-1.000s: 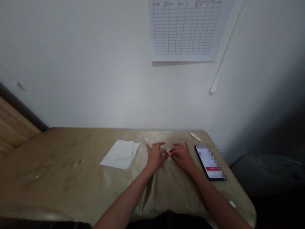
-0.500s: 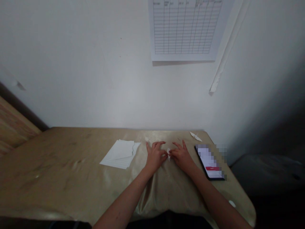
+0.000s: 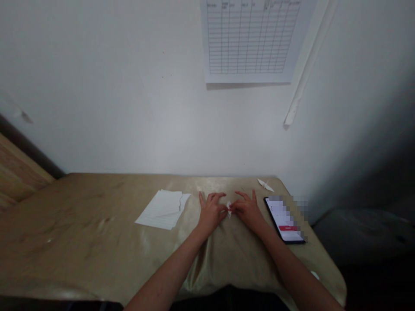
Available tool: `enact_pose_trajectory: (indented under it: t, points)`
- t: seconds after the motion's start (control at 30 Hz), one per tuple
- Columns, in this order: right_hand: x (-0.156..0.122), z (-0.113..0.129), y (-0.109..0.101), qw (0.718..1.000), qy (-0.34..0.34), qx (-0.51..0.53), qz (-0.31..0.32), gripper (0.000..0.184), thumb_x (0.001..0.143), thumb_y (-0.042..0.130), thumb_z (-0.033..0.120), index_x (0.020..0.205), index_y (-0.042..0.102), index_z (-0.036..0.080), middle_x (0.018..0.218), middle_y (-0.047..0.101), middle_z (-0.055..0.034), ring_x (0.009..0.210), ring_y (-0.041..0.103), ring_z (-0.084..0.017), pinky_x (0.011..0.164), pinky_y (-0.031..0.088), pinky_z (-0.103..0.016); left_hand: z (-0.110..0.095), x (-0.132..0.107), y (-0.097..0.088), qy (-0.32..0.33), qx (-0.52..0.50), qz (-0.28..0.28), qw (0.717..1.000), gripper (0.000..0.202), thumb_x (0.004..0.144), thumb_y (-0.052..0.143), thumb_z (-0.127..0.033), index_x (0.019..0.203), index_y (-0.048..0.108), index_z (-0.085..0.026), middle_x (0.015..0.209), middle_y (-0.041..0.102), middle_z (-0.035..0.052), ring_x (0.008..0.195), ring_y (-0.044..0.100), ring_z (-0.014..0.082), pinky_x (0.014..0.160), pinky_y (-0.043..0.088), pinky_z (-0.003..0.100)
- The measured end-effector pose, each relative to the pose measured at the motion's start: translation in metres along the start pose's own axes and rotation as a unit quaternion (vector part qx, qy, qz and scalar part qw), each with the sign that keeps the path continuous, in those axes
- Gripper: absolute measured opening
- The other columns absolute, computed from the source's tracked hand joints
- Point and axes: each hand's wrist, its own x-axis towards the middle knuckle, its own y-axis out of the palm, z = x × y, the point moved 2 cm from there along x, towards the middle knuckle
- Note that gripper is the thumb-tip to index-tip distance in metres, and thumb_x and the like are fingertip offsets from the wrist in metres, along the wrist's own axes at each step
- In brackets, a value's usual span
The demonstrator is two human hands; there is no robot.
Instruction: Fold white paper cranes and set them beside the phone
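Pinching a small folded paper piece (image 3: 229, 209) between left hand (image 3: 211, 211) and right hand (image 3: 248, 210), we work over the table (image 3: 97, 233); paper stack (image 3: 163, 209) left, phone (image 3: 284, 219) right.

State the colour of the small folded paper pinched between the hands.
White; the folded paper shows in the head view.

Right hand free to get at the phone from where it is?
Probably yes: the phone lies flat on the table just beside the right hand, nothing between them; but that hand is pinching the small folded paper.
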Motion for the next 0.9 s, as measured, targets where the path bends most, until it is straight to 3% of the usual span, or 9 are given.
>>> enact_pose_trajectory:
  t: [0.2,0.43,0.9]
  points:
    - [0.001,-0.0007,0.0001,1.0,0.006,0.0,0.006,0.025,0.089,0.062,0.017,0.092,0.079,0.035,0.1,0.079,-0.0003,0.137,0.051,-0.03,0.116,-0.008,-0.076,0.0007,-0.0012,-0.0008,-0.01,0.017,-0.004,1.0,0.015,0.081,0.08,-0.027,0.091,0.081,-0.039,0.148,0.056,-0.0013,0.134,0.047,0.0324,0.116,-0.002,0.08]
    - [0.0013,0.0032,-0.0021,0.999,-0.006,-0.044,-0.019,0.021,0.089,0.065,0.022,0.09,0.079,0.038,0.099,0.079,0.0021,0.126,0.056,-0.029,0.118,-0.006,-0.074,-0.0013,-0.0001,-0.0039,-0.001,0.055,-0.012,0.998,0.01,0.083,0.078,-0.03,0.089,0.081,-0.038,0.151,0.054,-0.0022,0.135,0.045,0.035,0.116,-0.009,0.08]
    - [0.0004,-0.0041,0.0011,0.999,-0.018,-0.031,-0.022,0.022,0.091,0.061,0.022,0.089,0.078,0.036,0.099,0.079,0.0023,0.125,0.059,-0.027,0.117,-0.009,-0.073,0.0033,-0.0011,-0.0008,-0.057,0.011,-0.004,0.998,0.012,0.08,0.081,-0.033,0.088,0.081,-0.041,0.151,0.053,-0.0028,0.138,0.041,0.036,0.115,-0.005,0.081]
